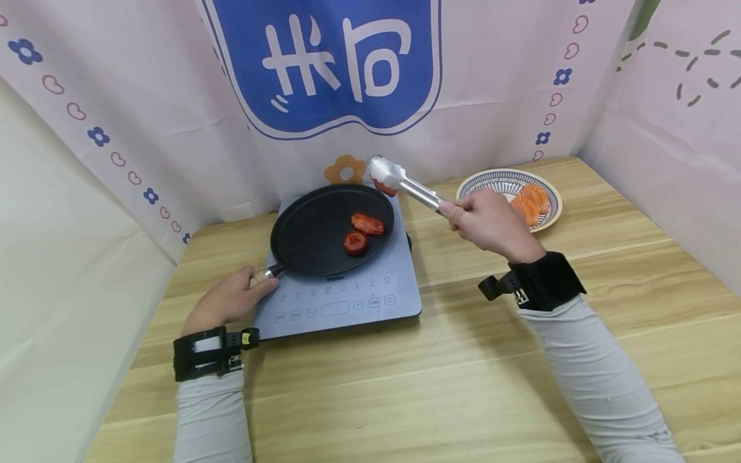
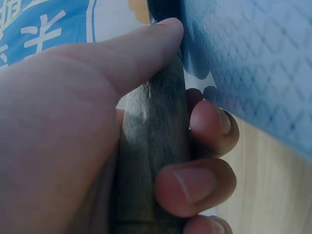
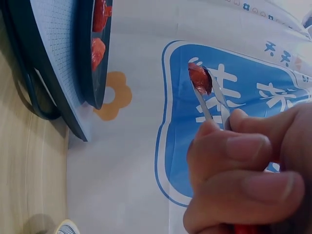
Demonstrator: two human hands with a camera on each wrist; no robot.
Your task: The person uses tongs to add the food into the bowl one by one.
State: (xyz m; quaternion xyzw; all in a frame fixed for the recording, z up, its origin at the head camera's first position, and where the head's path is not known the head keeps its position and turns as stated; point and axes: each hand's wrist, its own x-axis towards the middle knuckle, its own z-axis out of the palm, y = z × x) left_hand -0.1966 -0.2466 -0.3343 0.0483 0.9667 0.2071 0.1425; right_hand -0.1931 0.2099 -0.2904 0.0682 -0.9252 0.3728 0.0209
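My left hand [image 1: 228,299] grips the wooden handle [image 2: 151,141] of a black frying pan [image 1: 309,225], thumb lying along its top. Inside the pan, toward its right side, are a long glossy red piece of food [image 1: 367,224] and a round red piece [image 1: 356,242]. My right hand [image 1: 492,222] holds metal tongs [image 1: 425,195], pointing left above the pan's far right edge. Between the tongs' tips is another dark red piece of food [image 3: 200,79], raised in front of the backdrop and partly covered by the tips in the head view.
Beneath the pan is a grey induction cooker [image 1: 347,325] with its touch panel facing me. A patterned plate [image 1: 486,183] of orange salmon-like slices [image 1: 529,202] stands at the back right, partly behind my right hand. A printed cloth [image 1: 492,83] hangs behind the wooden table [image 1: 370,392].
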